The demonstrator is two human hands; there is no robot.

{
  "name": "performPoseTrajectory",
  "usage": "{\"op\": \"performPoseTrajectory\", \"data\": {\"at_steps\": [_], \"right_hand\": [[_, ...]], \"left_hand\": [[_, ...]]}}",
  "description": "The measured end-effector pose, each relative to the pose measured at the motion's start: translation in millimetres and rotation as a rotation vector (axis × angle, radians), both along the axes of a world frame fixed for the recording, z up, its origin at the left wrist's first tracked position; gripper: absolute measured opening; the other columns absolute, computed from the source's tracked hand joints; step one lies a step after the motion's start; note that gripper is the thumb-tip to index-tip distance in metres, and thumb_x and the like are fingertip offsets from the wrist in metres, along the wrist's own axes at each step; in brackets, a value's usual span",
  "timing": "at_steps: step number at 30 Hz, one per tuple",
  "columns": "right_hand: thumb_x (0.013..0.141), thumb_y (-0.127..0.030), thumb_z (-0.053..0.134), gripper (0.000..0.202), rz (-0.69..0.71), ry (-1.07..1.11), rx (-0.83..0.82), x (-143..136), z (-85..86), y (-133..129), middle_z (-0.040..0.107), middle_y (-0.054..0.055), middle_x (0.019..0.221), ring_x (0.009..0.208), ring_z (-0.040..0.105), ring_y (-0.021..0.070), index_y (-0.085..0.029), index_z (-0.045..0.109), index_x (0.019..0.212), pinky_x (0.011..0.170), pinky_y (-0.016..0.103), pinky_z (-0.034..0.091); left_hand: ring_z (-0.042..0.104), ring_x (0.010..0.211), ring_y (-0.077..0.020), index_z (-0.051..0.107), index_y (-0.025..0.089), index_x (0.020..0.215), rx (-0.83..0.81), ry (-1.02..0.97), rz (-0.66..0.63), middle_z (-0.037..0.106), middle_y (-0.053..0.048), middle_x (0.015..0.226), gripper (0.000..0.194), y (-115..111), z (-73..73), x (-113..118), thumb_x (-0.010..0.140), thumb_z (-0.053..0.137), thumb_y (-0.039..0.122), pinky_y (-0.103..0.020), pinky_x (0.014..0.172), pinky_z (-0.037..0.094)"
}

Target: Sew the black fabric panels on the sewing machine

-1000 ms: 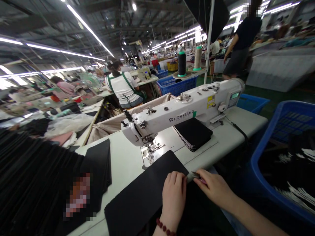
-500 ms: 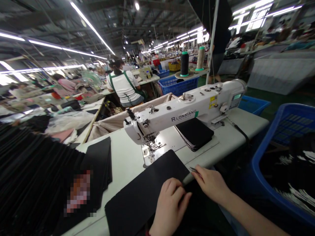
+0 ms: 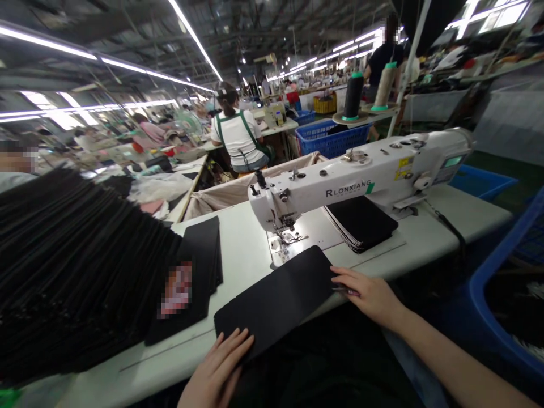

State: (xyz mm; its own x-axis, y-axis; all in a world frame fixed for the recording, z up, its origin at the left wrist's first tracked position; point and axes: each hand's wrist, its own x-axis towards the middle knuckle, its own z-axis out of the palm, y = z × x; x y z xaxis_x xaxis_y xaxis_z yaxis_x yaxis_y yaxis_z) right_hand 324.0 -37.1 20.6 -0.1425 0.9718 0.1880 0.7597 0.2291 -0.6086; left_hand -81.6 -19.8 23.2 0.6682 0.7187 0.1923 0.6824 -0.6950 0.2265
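Observation:
A flat black fabric panel (image 3: 276,300) lies on the pale sewing table, its far corner just in front of the sewing machine's (image 3: 331,187) needle area. My left hand (image 3: 219,365) rests on the panel's near left end, fingers stretched out flat. At the right end, the fingertips of my right hand (image 3: 374,294) touch the panel's edge. Tucked in that hand is a small metal tool that looks like thread snips (image 3: 346,290), partly hidden by the fingers. A neat pile of black pieces with pale edges (image 3: 363,221) sits under the machine arm.
A tall stack of black panels (image 3: 85,272) fills the left, with several flatter panels (image 3: 199,255) beside it. A blue basket (image 3: 488,300) stands at the right. Thread cones (image 3: 354,97) rise behind the machine. A person in a green apron (image 3: 240,133) sits beyond.
My left hand has moved from the panel's near edge to its left end and flattened. My right hand has come onto the right end, snips still held. The view has shifted left.

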Motion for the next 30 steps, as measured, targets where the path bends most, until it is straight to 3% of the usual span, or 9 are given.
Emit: {"op": "performPoseTrajectory", "data": {"at_steps": [2,5,8,11,15,21,27,30], "right_hand": [[0.088,-0.022,0.050,0.027,-0.006,0.121,0.003,0,10.1,5,0.061,0.000,0.124,0.106,0.059,0.0195,-0.029,0.062,0.111,0.091,0.031,0.046],[0.090,-0.037,0.051,0.021,-0.076,0.310,-0.028,0,33.3,10,0.068,0.002,0.096,0.088,0.062,0.0188,-0.024,0.064,0.101,0.079,0.028,0.048],[0.088,-0.045,0.052,0.027,-0.113,0.433,-0.065,0,57.0,12,0.065,0.001,0.086,0.080,0.060,0.0179,-0.022,0.064,0.094,0.073,0.027,0.047],[0.086,-0.048,0.053,0.029,-0.114,0.505,-0.118,3,71.2,13,0.061,-0.001,0.078,0.072,0.056,0.0156,-0.023,0.064,0.092,0.064,0.025,0.045],[0.085,-0.050,0.054,0.029,-0.105,0.560,-0.181,9,74.6,12,0.057,-0.002,0.075,0.067,0.052,0.0139,-0.023,0.063,0.090,0.057,0.023,0.041],[0.084,-0.049,0.056,0.030,-0.093,0.604,-0.212,15,69.6,10,0.055,0.000,0.074,0.065,0.051,0.0137,-0.021,0.061,0.089,0.054,0.022,0.042],[0.084,-0.050,0.056,0.031,-0.087,0.631,-0.249,18,54.7,12,0.058,0.002,0.076,0.066,0.053,0.0153,-0.021,0.061,0.093,0.052,0.023,0.043],[0.085,-0.049,0.056,0.026,-0.089,0.578,-0.150,20,53.0,11,0.059,0.002,0.080,0.071,0.055,0.0170,-0.025,0.061,0.094,0.058,0.025,0.044]], "left_hand": [[0.060,0.111,-0.0218,0.060,0.035,0.120,-0.136,-0.179,0.133,0.065,0.002,0.119,0.034,-5,18.8,-6,0.086,0.057,0.033,-0.038,0.100,0.046],[0.064,0.099,-0.0251,0.069,0.030,0.099,-0.330,-0.463,0.452,0.070,0.000,0.101,0.023,-11,51.3,1,0.081,0.062,0.043,-0.036,0.092,0.050],[0.064,0.088,-0.0263,0.068,0.022,0.092,-0.455,-0.700,0.696,0.070,-0.003,0.092,0.034,-12,73.9,17,0.072,0.069,0.050,-0.033,0.078,0.053],[0.063,0.071,-0.0226,0.064,0.017,0.098,-0.669,-0.921,0.811,0.069,-0.005,0.080,0.049,-9,85.2,32,0.065,0.074,0.052,-0.027,0.057,0.050],[0.060,0.056,-0.0171,0.061,0.015,0.102,-0.851,-1.101,0.855,0.068,-0.004,0.072,0.056,-7,96.4,47,0.060,0.078,0.048,-0.023,0.048,0.045],[0.059,0.056,-0.0155,0.063,0.013,0.102,-0.894,-1.124,0.843,0.068,-0.004,0.072,0.055,-10,112.1,52,0.059,0.080,0.043,-0.022,0.048,0.044],[0.059,0.060,-0.0156,0.065,0.013,0.102,-0.837,-1.113,0.788,0.068,-0.006,0.077,0.048,-16,123.3,57,0.064,0.077,0.040,-0.022,0.052,0.044],[0.059,0.065,-0.0167,0.067,0.015,0.098,-0.700,-1.028,0.732,0.068,-0.005,0.079,0.038,-17,130.0,55,0.071,0.071,0.041,-0.023,0.055,0.045]]}}
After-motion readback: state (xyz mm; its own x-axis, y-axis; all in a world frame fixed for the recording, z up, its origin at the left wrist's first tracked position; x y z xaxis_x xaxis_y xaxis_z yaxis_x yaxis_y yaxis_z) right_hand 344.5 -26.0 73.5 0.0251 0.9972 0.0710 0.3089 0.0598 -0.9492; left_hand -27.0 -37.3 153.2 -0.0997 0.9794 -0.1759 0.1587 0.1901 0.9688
